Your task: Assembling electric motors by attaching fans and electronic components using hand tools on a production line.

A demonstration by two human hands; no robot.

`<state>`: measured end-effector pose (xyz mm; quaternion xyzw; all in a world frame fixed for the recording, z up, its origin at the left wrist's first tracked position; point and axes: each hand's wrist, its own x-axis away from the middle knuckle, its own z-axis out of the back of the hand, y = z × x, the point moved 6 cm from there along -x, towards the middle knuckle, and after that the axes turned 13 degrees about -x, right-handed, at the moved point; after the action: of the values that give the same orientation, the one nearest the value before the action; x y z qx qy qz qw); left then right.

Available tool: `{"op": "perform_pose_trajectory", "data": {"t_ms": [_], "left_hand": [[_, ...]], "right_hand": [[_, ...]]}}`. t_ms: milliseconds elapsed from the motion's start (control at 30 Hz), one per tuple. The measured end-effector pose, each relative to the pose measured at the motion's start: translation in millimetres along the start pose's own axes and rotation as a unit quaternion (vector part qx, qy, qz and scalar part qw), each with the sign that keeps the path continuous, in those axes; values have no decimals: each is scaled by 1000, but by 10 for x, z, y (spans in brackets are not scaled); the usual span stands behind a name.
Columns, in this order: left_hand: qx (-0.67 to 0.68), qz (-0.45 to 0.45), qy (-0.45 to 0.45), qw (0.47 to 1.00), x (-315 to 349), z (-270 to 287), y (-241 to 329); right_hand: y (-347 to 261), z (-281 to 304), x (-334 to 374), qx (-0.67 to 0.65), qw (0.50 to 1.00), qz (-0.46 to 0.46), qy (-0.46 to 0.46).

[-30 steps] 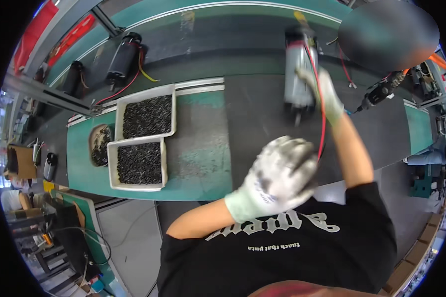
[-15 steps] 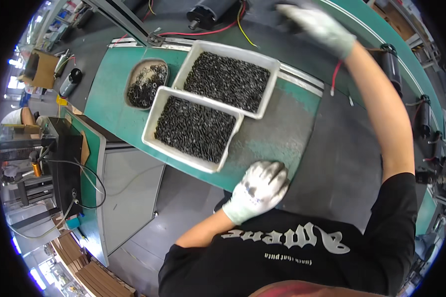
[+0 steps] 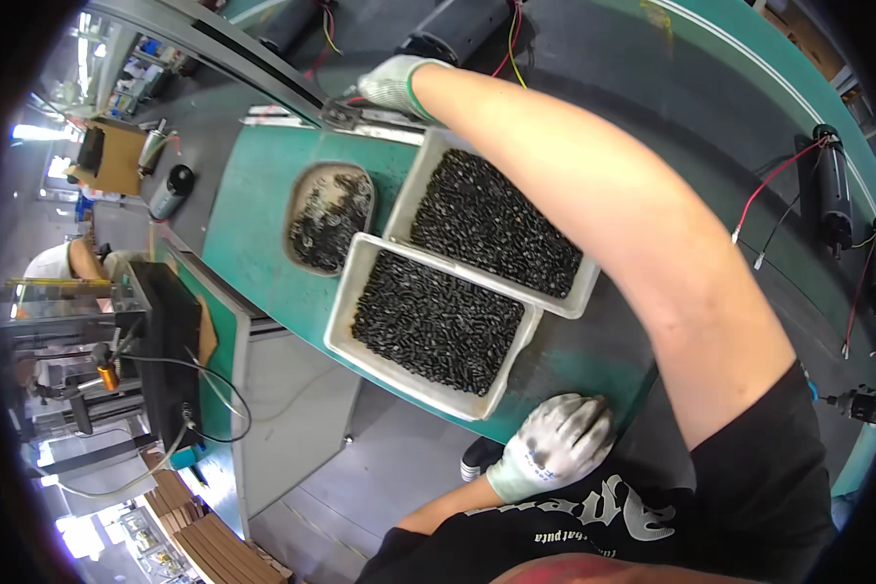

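My right hand [image 3: 395, 86], in a white glove, reaches across the bins to the far side. It is at the end of a dark cylindrical motor [image 3: 450, 31], beside the foot of a metal post; its fingers look curled, and what they hold is hidden. At the near edge of the green table [image 3: 253, 243] rests my left hand [image 3: 563, 440], also gloved, fingers bent and close together, their tips out of sight. Two white bins [image 3: 339, 336] full of small black parts stand between my hands. Left of them sits a smaller tray [image 3: 294, 219] with black and pale rings.
A grey metal post [image 3: 229, 44] slants over the far left. More motors with loose wires lie along the right, one [image 3: 832, 180] upright. A black machine box [image 3: 165, 341] with cables is at left. Stacked cardboard [image 3: 204, 535] lies lower left; another person's arm [image 3: 83, 261] shows far left.
My right hand has swept left from the far right to the motor's end, its forearm now crossing over the far bin. My left hand stays by the near table edge. The view has shifted.
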<state>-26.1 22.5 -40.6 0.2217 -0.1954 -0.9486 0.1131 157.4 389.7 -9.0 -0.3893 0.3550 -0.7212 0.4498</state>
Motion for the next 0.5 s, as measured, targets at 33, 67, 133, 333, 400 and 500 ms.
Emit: {"op": "perform_pose_trajectory", "data": {"t_ms": [33, 67, 133, 333, 400, 500], "left_hand": [[-8, -8, 0, 1000, -12, 31, 2], [-18, 8, -16, 1000, -27, 40, -16], [-27, 40, -50, 998, 40, 84, 1], [-46, 59, -16, 997, 138, 42, 20], [-32, 48, 7, 998, 145, 100, 46], [-21, 26, 36, 999, 122, 120, 7]], "right_hand": [[-42, -75, -114, -37, 998, 14, -46], [14, -84, -136, -59, 998, 27, 3], [200, -244, -191, -171, 972, -49, 156], [152, 548, 408, 206, 976, 20, 66], [395, 1095, 526, 324, 942, 90, -2], [-28, 1667, 1833, 407, 909, 86, -37]]}}
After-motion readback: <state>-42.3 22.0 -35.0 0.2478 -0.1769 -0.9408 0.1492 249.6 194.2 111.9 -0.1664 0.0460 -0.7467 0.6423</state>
